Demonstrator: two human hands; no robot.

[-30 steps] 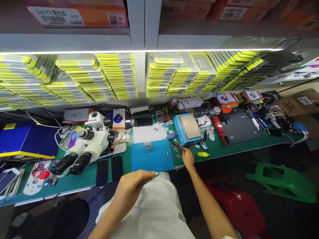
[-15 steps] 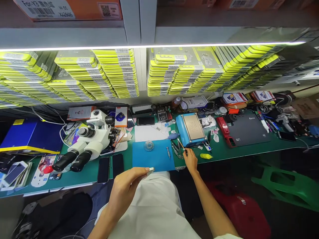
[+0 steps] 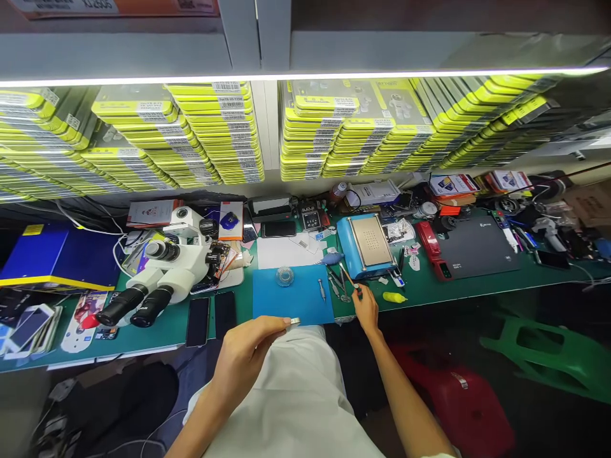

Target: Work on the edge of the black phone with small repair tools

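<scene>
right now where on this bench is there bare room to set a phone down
The blue mat is mostly bare, between the tape roll and the left hand. Bare green bench runs below the black pad. It is crowded around the microscope and by the tweezers at the right hand.

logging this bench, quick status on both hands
Left hand pinching small silver part at blue mat edge. Right hand on tweezers. Nothing between them.
</scene>
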